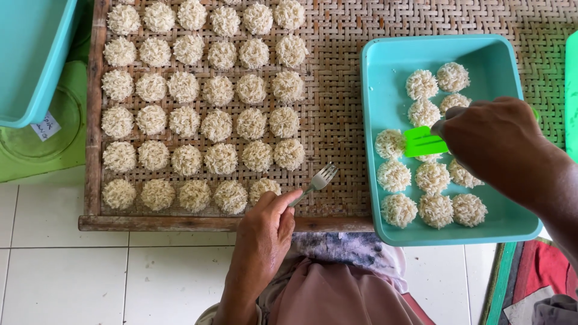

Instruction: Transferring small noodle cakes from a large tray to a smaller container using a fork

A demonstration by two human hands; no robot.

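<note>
My left hand (pixel 265 232) holds a metal fork (pixel 318 181) by its handle, tines pointing up over the woven bamboo tray (pixel 337 120), just right of the nearest round rice cake (pixel 264 188). My right hand (pixel 497 141) grips a bright green spatula (pixel 423 142) inside the teal plastic tray (pixel 385 78), its blade resting among several round rice cakes (pixel 394 175) there. Several rows of the same pale rice cakes (pixel 217 90) cover the left part of the woven tray.
A teal tub (pixel 30 54) and a green lid (pixel 36 144) lie at the far left. White floor tiles (pixel 120 271) run along the front. My pink clothing (pixel 337 295) is below the tray. A red mat (pixel 542 268) sits at bottom right.
</note>
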